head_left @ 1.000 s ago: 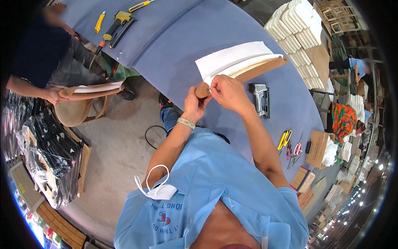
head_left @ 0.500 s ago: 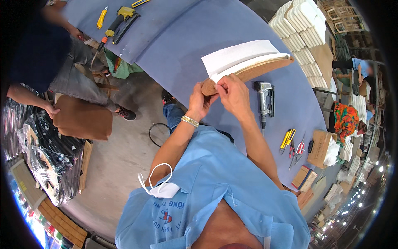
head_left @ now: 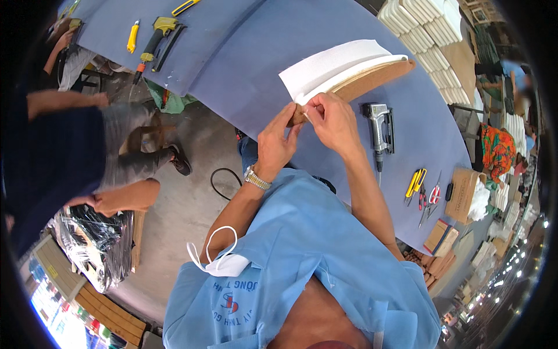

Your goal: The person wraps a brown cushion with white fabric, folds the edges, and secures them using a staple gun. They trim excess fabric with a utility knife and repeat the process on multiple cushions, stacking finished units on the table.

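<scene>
A curved brown upholstered panel (head_left: 376,80) rests on the blue-covered table, its white padding showing along the upper edge. A strip of white fabric (head_left: 331,65) stands out from its far side. At the panel's near left end, my left hand (head_left: 275,146) grips the rounded corner between thumb and fingers. Just to the right, my right hand (head_left: 336,123) is closed in a pinch on the cover's edge at that same end; its fingertips hide exactly what they pinch. A silver staple gun (head_left: 379,129) lies right of my right hand, its hose toward me.
Far left on the table (head_left: 250,70) lie a yellow-black staple gun (head_left: 156,46) and a yellow utility knife (head_left: 133,37). Yellow-handled tools (head_left: 415,183), scissors (head_left: 435,195) and a cardboard box (head_left: 462,195) sit at right. A co-worker (head_left: 64,151) stands left, holding a brown piece (head_left: 128,196).
My hands stay at the panel's end; my left fingers have shifted up onto its edge. The co-worker has leaned in and swung the brown piece. The whole view has shifted slightly.
</scene>
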Available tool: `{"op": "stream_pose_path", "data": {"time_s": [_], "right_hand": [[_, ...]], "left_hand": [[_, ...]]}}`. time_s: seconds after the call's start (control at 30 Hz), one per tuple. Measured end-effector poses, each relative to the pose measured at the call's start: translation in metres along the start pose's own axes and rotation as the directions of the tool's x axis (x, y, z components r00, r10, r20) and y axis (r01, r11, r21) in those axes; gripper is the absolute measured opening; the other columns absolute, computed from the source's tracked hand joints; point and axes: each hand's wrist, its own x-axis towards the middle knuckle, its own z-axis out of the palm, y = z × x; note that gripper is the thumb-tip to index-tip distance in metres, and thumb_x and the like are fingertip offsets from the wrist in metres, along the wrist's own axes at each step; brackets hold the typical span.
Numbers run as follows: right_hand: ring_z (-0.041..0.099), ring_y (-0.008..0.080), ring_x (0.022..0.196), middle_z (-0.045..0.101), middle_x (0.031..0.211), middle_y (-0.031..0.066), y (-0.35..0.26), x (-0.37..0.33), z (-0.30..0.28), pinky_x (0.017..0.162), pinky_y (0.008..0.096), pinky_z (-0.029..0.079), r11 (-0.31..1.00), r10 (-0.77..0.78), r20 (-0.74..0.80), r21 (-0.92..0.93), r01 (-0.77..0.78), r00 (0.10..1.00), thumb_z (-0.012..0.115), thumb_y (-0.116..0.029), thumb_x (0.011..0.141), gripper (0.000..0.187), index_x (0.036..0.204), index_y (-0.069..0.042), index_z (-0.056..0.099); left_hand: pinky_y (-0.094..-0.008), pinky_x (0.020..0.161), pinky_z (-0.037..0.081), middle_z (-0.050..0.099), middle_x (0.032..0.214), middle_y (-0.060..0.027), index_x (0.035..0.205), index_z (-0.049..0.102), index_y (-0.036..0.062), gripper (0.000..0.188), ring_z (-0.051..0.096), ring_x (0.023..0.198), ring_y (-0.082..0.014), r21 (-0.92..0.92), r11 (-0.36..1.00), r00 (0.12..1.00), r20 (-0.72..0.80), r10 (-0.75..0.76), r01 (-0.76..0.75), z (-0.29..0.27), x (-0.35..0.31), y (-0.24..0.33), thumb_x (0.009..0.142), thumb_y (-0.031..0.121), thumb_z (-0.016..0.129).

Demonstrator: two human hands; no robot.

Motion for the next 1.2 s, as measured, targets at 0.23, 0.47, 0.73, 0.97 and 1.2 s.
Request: {"op": "stream_pose_path", "data": {"time_s": [0.23,0.47,0.73,0.97,1.2], "right_hand": [[0.066,0.0295,0.076,0.065,0.085,0.0097,-0.003,0.001,0.005,0.069,0.0427,0.051,0.988,0.127,0.086,0.081,-0.134,0.988,0.077,-0.017,0.086,0.015,0.093,-0.005,0.070],[0.060,0.0257,0.066,0.061,0.081,0.0087,-0.018,0.018,0.030,0.060,0.0390,0.047,0.985,0.113,-0.110,0.143,-0.096,0.988,0.074,-0.012,0.089,0.011,0.089,-0.005,0.067],[0.050,0.0125,0.066,0.053,0.077,0.0045,-0.021,0.009,0.051,0.062,0.0278,0.044,0.974,0.135,-0.254,0.212,-0.081,0.958,0.075,-0.004,0.092,0.010,0.088,-0.002,0.065],[0.047,0.0076,0.073,0.057,0.086,0.0008,0.014,-0.009,0.084,0.065,0.0262,0.043,0.653,0.338,-0.159,0.750,-0.109,0.928,0.073,-0.009,0.096,0.013,0.091,-0.003,0.063],[0.044,0.0066,0.075,0.055,0.087,-0.0014,0.028,-0.021,0.086,0.068,0.0235,0.041,0.660,0.274,-0.149,0.748,-0.073,0.950,0.072,-0.010,0.097,0.014,0.091,-0.003,0.061]], "left_hand": [[-0.0362,0.084,0.061,0.069,0.133,-0.0177,0.133,0.066,0.0039,0.055,0.075,0.104,-0.0296,-0.075,0.997,0.994,0.107,0.007,0.001,-0.001,0.009,-0.012,0.081,0.002,0.081],[-0.0356,0.086,0.061,0.066,0.137,-0.0174,0.135,0.065,0.0042,0.057,0.071,0.114,-0.0319,-0.149,0.989,0.989,0.149,0.005,0.017,-0.008,0.033,-0.031,0.080,0.001,0.080],[-0.0345,0.088,0.062,0.065,0.139,-0.0187,0.136,0.064,0.0020,0.057,0.070,0.118,-0.0320,-0.175,0.983,0.952,0.307,0.003,0.054,-0.024,0.055,-0.041,0.081,-0.004,0.078],[-0.0344,0.087,0.062,0.063,0.141,-0.0190,0.139,0.062,0.0014,0.060,0.071,0.116,-0.0326,-0.128,0.991,0.933,0.351,0.082,-0.039,-0.023,0.061,-0.035,0.081,-0.005,0.077],[-0.0361,0.100,0.057,0.061,0.145,-0.0214,0.146,0.055,0.0003,0.062,0.066,0.126,-0.0305,-0.225,0.952,0.962,0.224,-0.156,0.207,-0.016,0.027,-0.035,0.088,-0.004,0.073]]}}
